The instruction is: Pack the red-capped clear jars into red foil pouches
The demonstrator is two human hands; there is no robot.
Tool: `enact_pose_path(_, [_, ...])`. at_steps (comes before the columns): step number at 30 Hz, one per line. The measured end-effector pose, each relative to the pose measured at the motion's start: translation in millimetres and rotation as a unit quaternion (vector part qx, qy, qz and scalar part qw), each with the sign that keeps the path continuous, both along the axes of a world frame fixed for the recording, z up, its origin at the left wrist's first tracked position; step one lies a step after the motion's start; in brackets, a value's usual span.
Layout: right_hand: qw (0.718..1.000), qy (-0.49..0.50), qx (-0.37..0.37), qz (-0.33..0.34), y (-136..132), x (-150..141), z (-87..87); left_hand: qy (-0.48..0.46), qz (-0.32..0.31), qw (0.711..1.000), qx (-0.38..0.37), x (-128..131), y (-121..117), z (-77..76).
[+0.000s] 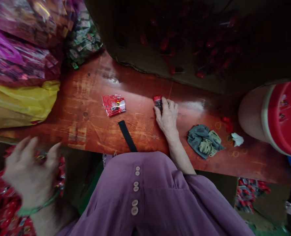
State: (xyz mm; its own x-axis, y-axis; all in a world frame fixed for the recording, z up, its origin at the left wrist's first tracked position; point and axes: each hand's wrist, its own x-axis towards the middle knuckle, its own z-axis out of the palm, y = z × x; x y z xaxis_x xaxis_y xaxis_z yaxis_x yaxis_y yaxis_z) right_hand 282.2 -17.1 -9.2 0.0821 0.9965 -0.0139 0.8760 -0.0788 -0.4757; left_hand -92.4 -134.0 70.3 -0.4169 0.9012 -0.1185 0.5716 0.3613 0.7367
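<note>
My right hand (168, 115) rests on the reddish wooden table, thumb and fingers closed round a small red-and-black item (158, 102) partly hidden by them; its kind is unclear. Over a heap of shiny red packets (2, 209) at the lower left hovers my left hand (32, 167), slightly blurred. Its fingers are spread with nothing visible in them, and a green bangle (38, 208) circles the wrist. Between the hands lie a flat red printed packet (114, 105) and a black strip (127, 135) that reaches the table's near edge.
Filled plastic bags (24, 62) are stacked at the left, with a yellow bag (24, 103) below. A dark open carton (145, 59) of red items stands behind. To the right are a crumpled grey-green cloth (201, 141), rubber bands (235, 153) and a red-lidded bucket (251, 111).
</note>
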Motion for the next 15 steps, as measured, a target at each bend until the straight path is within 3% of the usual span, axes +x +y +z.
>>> enact_pose_path(1, [1.000, -0.009, -0.003, 0.000, 1, -2, 0.0, 0.094, -0.041, 0.995, 0.020, 18, 18, -9.1])
enact_pose_path(2, [1.000, -0.015, -0.003, 0.000, 3, -4, -0.2, 0.116, -0.108, 0.986, 0.060, 36, 36, -20.4])
enact_pose_path(4, [1.000, -0.020, 0.005, -0.002, 5, -6, -1.4, 0.106, -0.209, 0.961, 0.146, 69, 68, -46.4])
enact_pose_path(7, [0.999, -0.001, 0.032, -0.007, 7, -3, -6.4, 0.117, -0.305, 0.931, 0.161, 101, 102, -80.0])
enact_pose_path(10, [0.997, 0.055, 0.055, 0.007, 9, 1, -11.2, 0.140, -0.332, 0.913, 0.190, 112, 116, -96.4])
enact_pose_path(15, [0.988, 0.123, 0.086, 0.038, 7, 4, -11.4, 0.181, -0.320, 0.902, 0.229, 107, 118, -98.7])
